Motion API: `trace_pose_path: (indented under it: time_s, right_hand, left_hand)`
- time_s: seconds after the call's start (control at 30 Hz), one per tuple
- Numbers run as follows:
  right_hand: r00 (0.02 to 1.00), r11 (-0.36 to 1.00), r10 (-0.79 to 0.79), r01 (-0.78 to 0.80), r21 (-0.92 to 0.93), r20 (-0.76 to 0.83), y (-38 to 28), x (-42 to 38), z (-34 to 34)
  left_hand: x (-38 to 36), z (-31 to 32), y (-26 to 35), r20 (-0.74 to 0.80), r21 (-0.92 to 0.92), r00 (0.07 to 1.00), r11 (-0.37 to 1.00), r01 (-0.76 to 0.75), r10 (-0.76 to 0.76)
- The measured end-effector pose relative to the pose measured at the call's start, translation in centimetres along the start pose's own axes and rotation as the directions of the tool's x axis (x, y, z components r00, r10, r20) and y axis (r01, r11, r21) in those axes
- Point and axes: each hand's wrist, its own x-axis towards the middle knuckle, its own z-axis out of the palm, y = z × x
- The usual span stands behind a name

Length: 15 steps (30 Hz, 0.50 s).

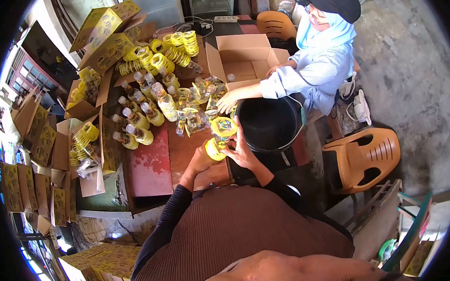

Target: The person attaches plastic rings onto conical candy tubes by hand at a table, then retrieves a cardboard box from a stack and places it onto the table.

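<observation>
My left hand point(201, 158) is closed around the yellow lower part of a small bottle point(214, 149), in front of my waist. My right hand point(242, 149) is closed at the bottle's upper side, where a yellow ring-shaped label point(224, 126) stands up; the exact join between label and bottle is hidden by my fingers. Just beyond my hands lies a pile of clear and yellow plastic packets point(194, 116). Left of the pile stand several clear-necked bottles with yellow bodies point(136, 118).
Stacked yellow rings point(153, 58) lie at the back of the table. To the right are a black bucket point(269, 122) and an open cardboard box point(246, 54). A co-worker point(313, 81) reaches toward the packets. Cartons point(92, 141) crowd the left; an orange chair point(364, 159) is at right.
</observation>
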Motion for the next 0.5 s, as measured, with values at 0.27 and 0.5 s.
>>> trace_pose_path:
  time_s: [0.27,0.5]
  right_hand:
    - [0.973,0.674,-0.124,0.228,-0.703,0.196,-6.7,-0.8,-3.8]
    - [0.342,0.385,-0.899,0.311,-0.869,-0.276,-19.8,-1.0,-5.9]
  left_hand:
    - [1.8,-0.7,1.2,0.114,-0.097,0.992,0.994,-0.050,0.061]
    - [2.0,0.1,2.3,0.072,-0.091,0.985,0.984,-0.151,0.157]
